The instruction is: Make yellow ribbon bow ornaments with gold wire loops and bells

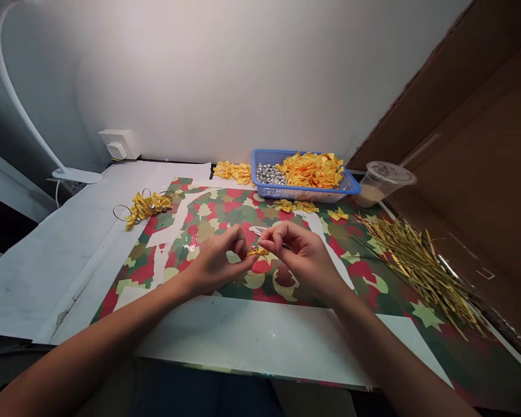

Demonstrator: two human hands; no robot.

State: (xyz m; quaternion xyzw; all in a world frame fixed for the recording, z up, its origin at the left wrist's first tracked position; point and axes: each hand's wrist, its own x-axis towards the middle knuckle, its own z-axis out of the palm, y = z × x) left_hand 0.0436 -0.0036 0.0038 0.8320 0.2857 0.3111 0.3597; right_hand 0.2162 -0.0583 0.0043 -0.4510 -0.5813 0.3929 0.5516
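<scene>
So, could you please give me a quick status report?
Left hand pinching yellow bow. Right hand close by it. Blue basket beyond; nothing visibly blocking.

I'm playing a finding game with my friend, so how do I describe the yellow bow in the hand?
Start at the red-and-green patterned sheet. Near its middle, between the left hand and right hand, is a small yellow bow at the left fingertips. Unlike the other yellow bows, such as those piled in the blue basket, it's held.

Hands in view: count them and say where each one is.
2: the left hand holds a small yellow bow over the patterned sheet; the right hand, fingertips pinched, is close beside that bow. No others seem hidden.
</scene>
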